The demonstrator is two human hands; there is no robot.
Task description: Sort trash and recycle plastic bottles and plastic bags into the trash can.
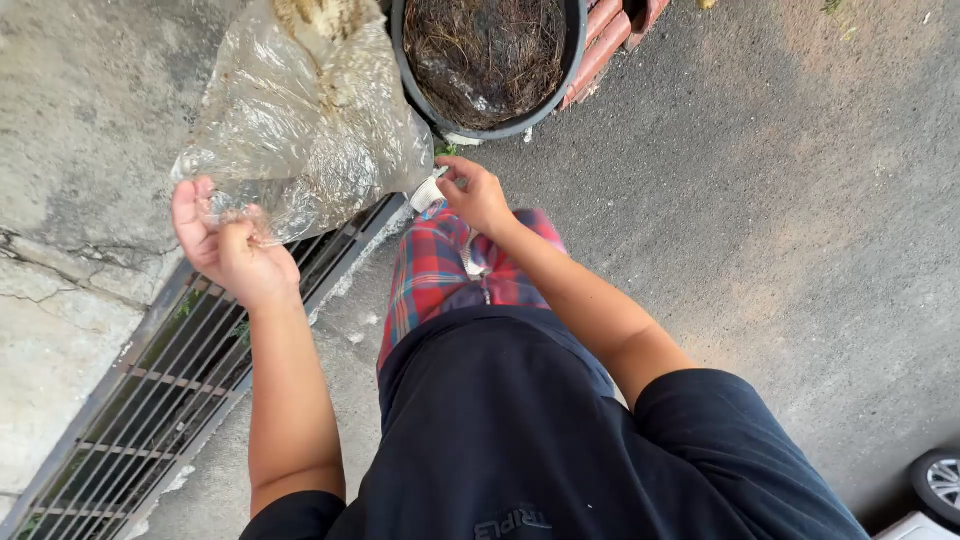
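I am standing outdoors on grey asphalt [780, 200], with a cracked concrete slab beyond my left hand and a metal drain grate [150, 400] running below that arm.

My left hand [225, 245] is closing around the gathered edge of a clear, crumpled plastic bag [300, 130]; the fingers are clenching the film, and the bag is rising up and away from the hand, towards the round dark pot. Something pale and fibrous is sitting at the far end of the bag, though I cannot tell what it is. My right hand [475, 195] is pinching a small white scrap [430, 190] between thumb and fingertips, just this side of the pot [490, 60], which is holding dry brown roots or fibres. Reddish bricks [610, 35] are lying just past the pot, to the right of my right hand.

As far as I can judge, the work is partway along: the bag is already carrying some material, the scrap is not yet in it, and the pot is still full of dry matter.

My left forearm is reaching straight ahead, wrist bent slightly back, palm turned inward. My right arm is bending at the elbow and crossing in front of my plaid shorts [450, 270], with the hand low near the pot's rim.
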